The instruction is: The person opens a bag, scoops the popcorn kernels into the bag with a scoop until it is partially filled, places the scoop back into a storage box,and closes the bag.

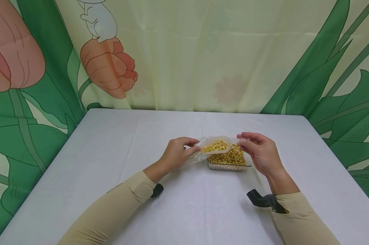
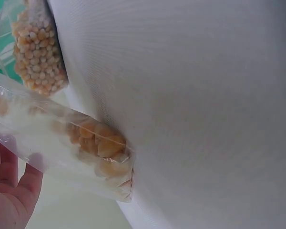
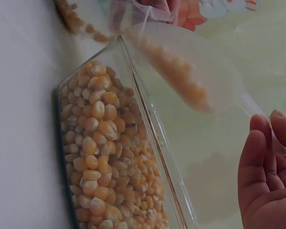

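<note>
My left hand (image 1: 177, 153) pinches a clear plastic bag (image 2: 43, 129) by its upper part. Some corn kernels (image 2: 102, 143) lie at the bottom of the bag. With thumb and fingers my right hand (image 1: 262, 153) grips the handle of a translucent white scoop (image 3: 219, 78). Yellow kernels (image 1: 215, 146) lie in the scoop, whose front end is at the mouth of the bag; how far inside is hard to tell. Below and beside the scoop stands a rectangular glass container (image 3: 174, 186) full of corn kernels.
A white cloth covers the table (image 1: 126, 136). Behind it hangs a curtain (image 1: 184, 61) printed with flowers, leaves and a white rabbit. Black wrist mounts (image 1: 262, 199) sit at both sleeve ends.
</note>
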The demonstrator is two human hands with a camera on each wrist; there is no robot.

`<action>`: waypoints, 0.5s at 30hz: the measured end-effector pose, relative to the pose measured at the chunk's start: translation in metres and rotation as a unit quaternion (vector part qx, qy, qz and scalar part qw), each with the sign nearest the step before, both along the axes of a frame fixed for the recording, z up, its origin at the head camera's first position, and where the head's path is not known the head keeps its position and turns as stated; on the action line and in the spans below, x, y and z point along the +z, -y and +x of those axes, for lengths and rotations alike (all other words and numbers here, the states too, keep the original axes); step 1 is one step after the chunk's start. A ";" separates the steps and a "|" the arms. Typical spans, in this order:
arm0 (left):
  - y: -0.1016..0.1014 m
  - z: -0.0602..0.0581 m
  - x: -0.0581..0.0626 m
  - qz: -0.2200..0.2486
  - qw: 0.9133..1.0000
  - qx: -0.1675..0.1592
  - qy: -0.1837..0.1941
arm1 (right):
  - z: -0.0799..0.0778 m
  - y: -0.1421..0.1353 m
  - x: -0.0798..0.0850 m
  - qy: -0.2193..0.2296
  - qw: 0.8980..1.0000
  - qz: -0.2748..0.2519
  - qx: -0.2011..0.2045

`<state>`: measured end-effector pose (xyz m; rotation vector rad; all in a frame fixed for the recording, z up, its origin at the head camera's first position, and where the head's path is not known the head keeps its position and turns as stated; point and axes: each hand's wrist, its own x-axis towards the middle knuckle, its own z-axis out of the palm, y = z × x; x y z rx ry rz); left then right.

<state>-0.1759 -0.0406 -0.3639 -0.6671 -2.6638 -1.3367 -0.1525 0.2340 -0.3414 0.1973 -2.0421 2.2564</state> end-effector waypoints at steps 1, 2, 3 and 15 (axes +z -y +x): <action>0.000 0.000 0.000 0.000 1.000 0.000 0.000 | 0.000 0.000 0.000 0.000 1.000 0.001 0.000; 0.000 0.000 0.000 0.000 1.000 0.001 -0.001 | 0.000 0.000 0.001 0.000 1.000 0.004 0.001; 0.000 0.000 -0.001 0.000 1.000 0.001 -0.002 | 0.000 -0.001 0.001 -0.001 1.000 0.007 0.001; -0.001 0.000 -0.001 0.000 1.000 0.000 -0.014 | 0.002 0.000 0.009 -0.005 0.996 0.086 -0.019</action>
